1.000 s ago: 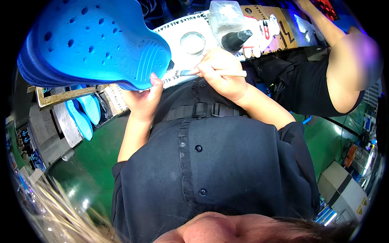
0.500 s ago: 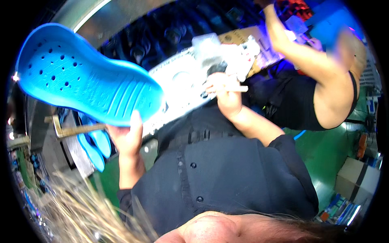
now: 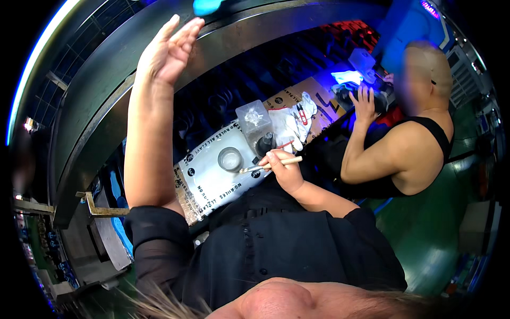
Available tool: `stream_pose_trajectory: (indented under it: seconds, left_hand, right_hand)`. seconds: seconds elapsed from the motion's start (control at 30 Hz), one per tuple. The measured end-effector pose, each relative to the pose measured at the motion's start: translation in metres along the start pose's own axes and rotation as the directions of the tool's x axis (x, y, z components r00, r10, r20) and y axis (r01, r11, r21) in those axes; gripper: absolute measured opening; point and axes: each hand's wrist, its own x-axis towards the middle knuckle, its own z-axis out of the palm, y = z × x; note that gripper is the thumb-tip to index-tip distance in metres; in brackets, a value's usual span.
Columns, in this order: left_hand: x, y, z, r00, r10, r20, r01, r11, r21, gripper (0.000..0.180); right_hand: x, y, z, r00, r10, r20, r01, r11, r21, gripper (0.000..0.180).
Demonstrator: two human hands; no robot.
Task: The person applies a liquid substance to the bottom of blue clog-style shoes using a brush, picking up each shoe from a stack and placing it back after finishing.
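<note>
The bristle end of the brush [image 3: 270, 165] is too small to make out, and its handle passes behind the fingers [image 3: 274, 157] of the right hand [image 3: 284, 170], so the grip itself is partly hidden. The contents of the small round dish [image 3: 230, 158] cannot be told. A dark bottle [image 3: 265, 144] stands half behind the clear plastic container [image 3: 255, 119]. The worktop [image 3: 212, 183] disappears under the person's black shirt [image 3: 265, 250] at its near edge. What the co-worker's hand [image 3: 365, 103] presses on is lost in blue glare. The left hand [image 3: 170, 48] is raised with nothing in it, its palm turned away.
</note>
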Motion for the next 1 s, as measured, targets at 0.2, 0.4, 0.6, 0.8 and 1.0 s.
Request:
stream_pose_trajectory:
  seconds: [0.2,0.4,0.6,0.8,1.0]
  left_hand:
    - [-0.048,-0.048,-0.022,0.985,0.009,0.175,-0.055,0.964,0.261,0.046]
    - [-0.175,-0.101,-0.167,0.925,-0.352,-0.144,0.380,0.841,0.385,0.051]
    - [-0.360,-0.129,-0.330,0.544,-0.194,-0.816,0.370,0.929,0.026,0.044]
    - [-0.430,-0.092,-0.377,0.001,-0.010,-1.000,-0.103,0.995,-0.010,0.071]
    - [-0.416,-0.080,-0.428,0.188,-0.069,-0.980,-0.191,0.976,-0.105,0.053]
  right_hand:
    - [-0.001,0.014,-0.013,0.997,0.070,-0.032,-0.068,0.995,0.069,0.029]
    - [0.003,0.017,-0.002,0.994,0.087,0.065,-0.092,0.993,0.074,0.031]
    - [0.003,0.030,0.017,0.969,0.242,0.052,-0.246,0.966,0.079,0.026]
    - [0.009,0.032,0.039,0.969,0.216,0.118,-0.228,0.969,0.099,0.032]
    - [0.011,0.028,0.055,0.952,0.232,0.201,-0.238,0.971,0.007,0.030]
